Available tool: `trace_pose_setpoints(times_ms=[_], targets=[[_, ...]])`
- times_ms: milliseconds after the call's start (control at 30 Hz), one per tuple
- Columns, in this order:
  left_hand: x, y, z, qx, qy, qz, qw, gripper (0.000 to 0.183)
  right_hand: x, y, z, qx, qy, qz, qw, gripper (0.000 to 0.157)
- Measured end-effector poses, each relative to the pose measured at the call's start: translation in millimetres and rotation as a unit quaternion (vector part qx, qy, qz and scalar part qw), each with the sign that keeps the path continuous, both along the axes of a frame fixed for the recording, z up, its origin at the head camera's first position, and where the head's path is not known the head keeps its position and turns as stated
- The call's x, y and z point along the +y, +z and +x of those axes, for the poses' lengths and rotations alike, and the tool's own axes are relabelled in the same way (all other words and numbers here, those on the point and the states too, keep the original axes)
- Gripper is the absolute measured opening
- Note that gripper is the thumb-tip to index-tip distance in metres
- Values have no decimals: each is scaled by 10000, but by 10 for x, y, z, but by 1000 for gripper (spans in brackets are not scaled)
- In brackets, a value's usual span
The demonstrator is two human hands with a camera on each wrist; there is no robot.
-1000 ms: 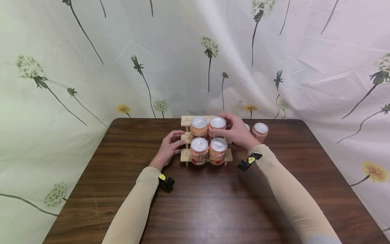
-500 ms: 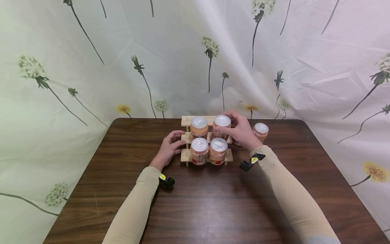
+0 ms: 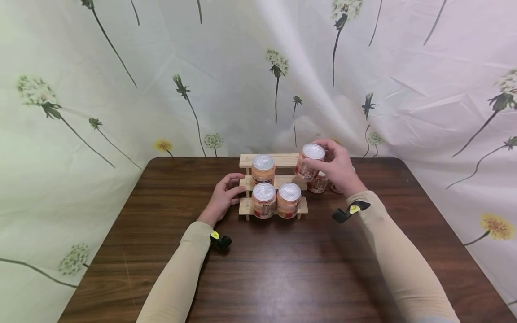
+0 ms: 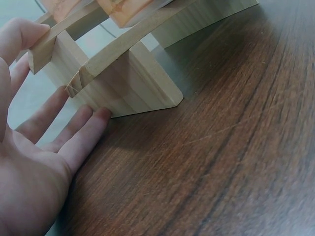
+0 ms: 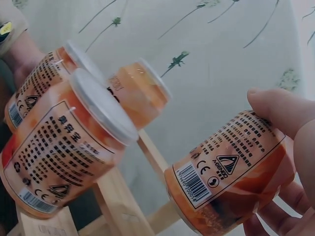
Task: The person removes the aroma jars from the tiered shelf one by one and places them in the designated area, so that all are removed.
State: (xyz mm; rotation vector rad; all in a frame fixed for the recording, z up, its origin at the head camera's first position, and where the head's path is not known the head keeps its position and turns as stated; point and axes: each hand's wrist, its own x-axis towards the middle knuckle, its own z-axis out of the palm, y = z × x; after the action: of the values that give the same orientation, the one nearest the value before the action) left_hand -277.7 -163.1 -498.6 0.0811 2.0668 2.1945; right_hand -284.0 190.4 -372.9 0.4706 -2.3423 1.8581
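My right hand (image 3: 339,167) grips a canned-fruit jar (image 3: 310,162) with a clear ridged lid, raised and tilted at the right end of a three-tier wooden rack (image 3: 284,181). In the right wrist view, the thumb lies on one side of this gripped jar (image 5: 226,172), with fingers on the other. My left hand (image 3: 222,199) touches the rack's left end; in the left wrist view, its fairly straight fingers (image 4: 81,140) reach its planks and side panel. One jar (image 3: 263,169) stands on the middle tier's left. Two more jars (image 3: 264,202) (image 3: 289,201) fill the bottom tier.
To the right of the rack, a jar (image 3: 317,183) stands on the brown wooden table (image 3: 250,269). Another jar (image 3: 336,187) there is mostly hidden behind my right hand. A flower-print cloth (image 3: 238,80) hangs behind the table's far edge.
My right hand has lifted the jar from the middle tier's right side and carried it up and to the right, beyond the rack's end. My left hand stays in place.
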Motion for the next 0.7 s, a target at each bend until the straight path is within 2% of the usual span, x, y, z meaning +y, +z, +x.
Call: trace_pose_setpoints(times_ms=[200,433,700], targets=[[-4,-12,-1,78,-43,82,9999,39,120,52,32,87,-184,-61,9998,47],[-6,-14,9,123,-62,63,9999,38,261,16,59,103,-269,-210,9994,47],[1,-2,4,110,-80,26,9999,44,402,-54,135,-54,-516,138,9986,51]])
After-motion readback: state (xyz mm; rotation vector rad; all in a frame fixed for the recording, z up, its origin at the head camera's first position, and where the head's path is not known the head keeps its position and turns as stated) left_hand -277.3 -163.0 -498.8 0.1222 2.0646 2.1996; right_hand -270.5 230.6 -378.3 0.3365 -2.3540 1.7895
